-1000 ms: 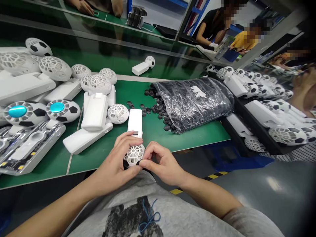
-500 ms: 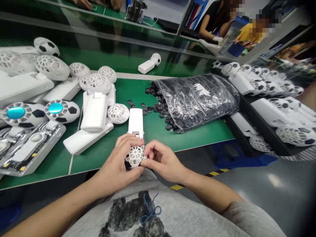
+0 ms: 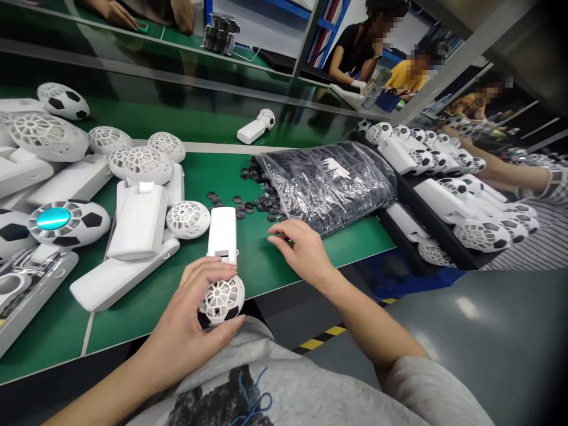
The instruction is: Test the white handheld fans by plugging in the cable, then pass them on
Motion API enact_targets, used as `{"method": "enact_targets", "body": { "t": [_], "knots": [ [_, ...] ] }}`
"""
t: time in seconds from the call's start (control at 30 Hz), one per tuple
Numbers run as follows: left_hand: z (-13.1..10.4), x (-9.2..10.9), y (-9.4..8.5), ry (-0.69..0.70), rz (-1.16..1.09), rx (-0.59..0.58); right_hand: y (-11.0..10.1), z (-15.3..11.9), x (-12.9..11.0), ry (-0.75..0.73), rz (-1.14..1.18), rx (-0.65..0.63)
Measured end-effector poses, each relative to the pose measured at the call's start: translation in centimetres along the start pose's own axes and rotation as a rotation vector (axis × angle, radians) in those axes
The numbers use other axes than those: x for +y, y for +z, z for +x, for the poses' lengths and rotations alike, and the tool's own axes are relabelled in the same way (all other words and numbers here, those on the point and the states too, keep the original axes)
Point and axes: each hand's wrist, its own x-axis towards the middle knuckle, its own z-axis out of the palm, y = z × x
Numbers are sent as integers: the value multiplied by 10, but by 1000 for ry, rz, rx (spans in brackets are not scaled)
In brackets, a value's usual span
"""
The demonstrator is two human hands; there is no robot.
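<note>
My left hand is wrapped round the round lattice head of a white handheld fan, patterned like a football with black patches. Its flat white handle points away from me over the green table, and the head overhangs the front edge. My right hand is apart from the fan, over the table just in front of a clear plastic bag full of black pieces. Its thumb and forefinger are slightly apart, with nothing visible between them. Loose black pieces lie between the fan's handle and the bag's mouth.
Several white fans are piled at left, one with a blue oval. Another fan lies beyond the table's back strip. Black trays of football-patterned fans stand at right, near another person's arm. Other people sit beyond.
My right hand has left the fan's head and moved right and forward toward the bag. My left hand keeps hold of the fan. The camera view has shifted.
</note>
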Motion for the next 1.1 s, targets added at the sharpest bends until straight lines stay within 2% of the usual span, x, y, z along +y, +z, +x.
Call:
{"method": "enact_targets", "body": {
  "t": [0.07,0.17,0.27,0.37,0.47,0.57,0.63,0.7,0.8,0.9,0.97,1.1],
  "knots": [
    [1,-1,1,23,9,25,-6,9,12,-34,-383,-21],
    [3,-1,-1,44,-8,18,-7,17,16,-65,-727,-165],
    [3,-1,-7,78,-54,-27,-6,24,13,-134,-872,-291],
    [-1,-2,-14,35,-29,-36,-11,29,14,-168,-897,-309],
    [-8,-3,-21,-88,6,-28,-18,28,15,-192,-743,-184],
    [-12,-5,-28,-148,-53,-45,-20,18,2,-243,-320,-94],
    [-13,-7,-34,-176,-101,-68,-16,10,-14,-308,-21,-157],
    [-14,-8,-40,-205,-129,-99,-8,3,-30,-418,178,-253],
    [-14,-7,-43,-221,-131,-103,9,3,-42,-628,274,-322],
    [-15,-4,-37,-217,-102,-27,25,10,-43,-797,321,-303],
    [-14,-3,-30,-224,-83,53,33,15,-41,-822,358,-285],
    [-11,-1,-19,-188,-65,177,36,22,-42,-731,364,-333]
  ]
}}
